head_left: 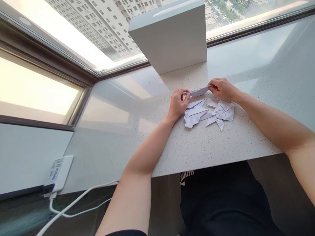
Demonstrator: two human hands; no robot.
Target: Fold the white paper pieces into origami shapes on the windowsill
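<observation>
A folded sheet of white paper (pixel 199 91) is stretched between my two hands, just above the counter. My left hand (pixel 178 103) pinches its left end between thumb and fingers. At its right end, my right hand (pixel 222 89) grips the corner, fingers closed. Below the sheet lie several folded white paper pieces: a long pointed one (pixel 195 114) beside my left hand, and a star-like origami piece (pixel 224 110) with creased points under my right hand. Some of these pieces overlap, so their full shapes are partly hidden.
A large white box (pixel 172 39) stands at the back against the window. On the left, a white power bank or adapter (pixel 60 172) with a white cable (pixel 81 196) rests at the counter's edge. The speckled counter (pixel 246 137) ends in front of my lap.
</observation>
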